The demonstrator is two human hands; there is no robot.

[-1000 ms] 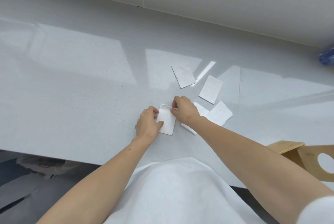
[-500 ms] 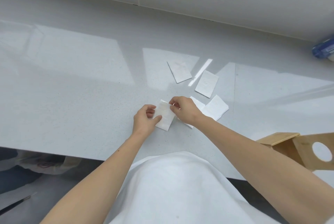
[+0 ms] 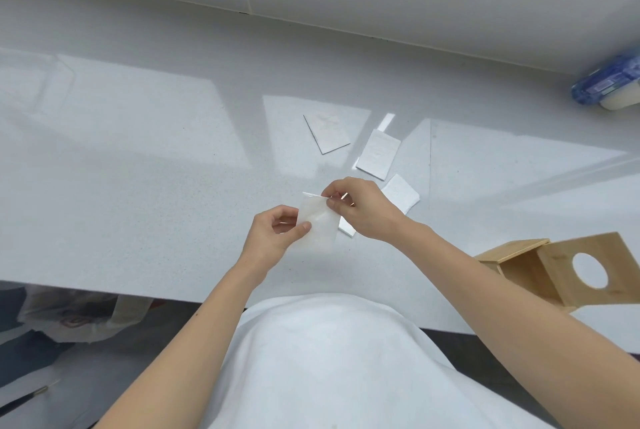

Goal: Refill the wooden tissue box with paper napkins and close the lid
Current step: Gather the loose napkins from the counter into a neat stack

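Note:
A white folded paper napkin [image 3: 320,226] is held a little above the white counter by both hands. My left hand [image 3: 273,233] pinches its left edge, and my right hand [image 3: 360,208] pinches its top corner. Three more folded napkins lie flat behind: one [image 3: 327,132] at the back, one [image 3: 379,154] to its right, one [image 3: 401,193] beside my right hand. Another napkin [image 3: 347,228] shows partly under my right wrist. The wooden tissue box [image 3: 519,260] stands at the right near the counter's front edge, with its lid [image 3: 604,271], which has a round hole, swung open.
A blue-wrapped pack [image 3: 611,84] lies at the far right against the wall. The counter's front edge [image 3: 104,290] runs just before my body, with the floor and some bags below at the left.
Both hands have lifted the napkin off the counter and tilted it up. The view has shifted so the box and blue pack show more.

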